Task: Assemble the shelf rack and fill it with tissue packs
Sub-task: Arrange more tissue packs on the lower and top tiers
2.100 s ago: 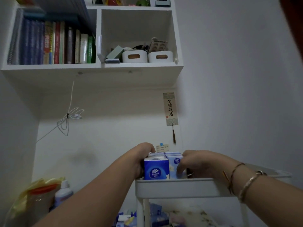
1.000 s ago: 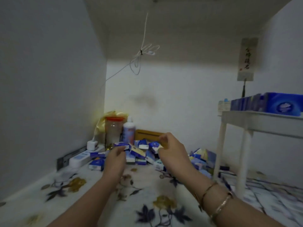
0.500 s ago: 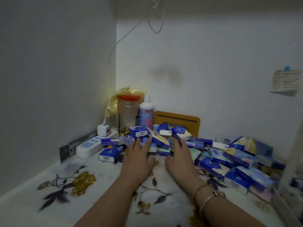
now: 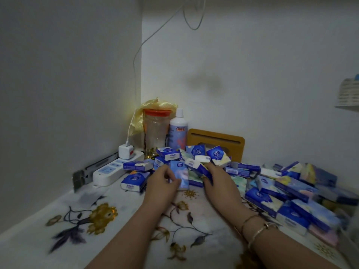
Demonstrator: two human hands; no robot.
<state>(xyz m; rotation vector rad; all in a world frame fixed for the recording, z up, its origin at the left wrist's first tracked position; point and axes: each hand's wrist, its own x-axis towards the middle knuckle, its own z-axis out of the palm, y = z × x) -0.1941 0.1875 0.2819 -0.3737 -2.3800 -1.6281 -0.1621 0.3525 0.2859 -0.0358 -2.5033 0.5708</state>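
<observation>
A heap of several blue and white tissue packs [image 4: 281,189] lies on the flowered table cover [image 4: 97,220], from the back corner to the right edge. My left hand [image 4: 162,183] grips one blue tissue pack [image 4: 179,176], lifted upright at the front of the heap. My right hand [image 4: 217,181] curls its fingers round another blue and white pack [image 4: 200,167] beside it. The shelf rack is out of view except for a blurred white edge [image 4: 352,239] at the far right.
In the back corner stand a clear jar with an orange lid [image 4: 156,131], a white bottle [image 4: 178,129], a yellow bag and a wooden stand [image 4: 219,140]. A white power strip [image 4: 114,169] with a plug lies along the left wall. A cable hangs from above.
My view dropped from the rack's top tray to the table. Both hands left the tray, reached the heap, and now each has picked up a tissue pack.
</observation>
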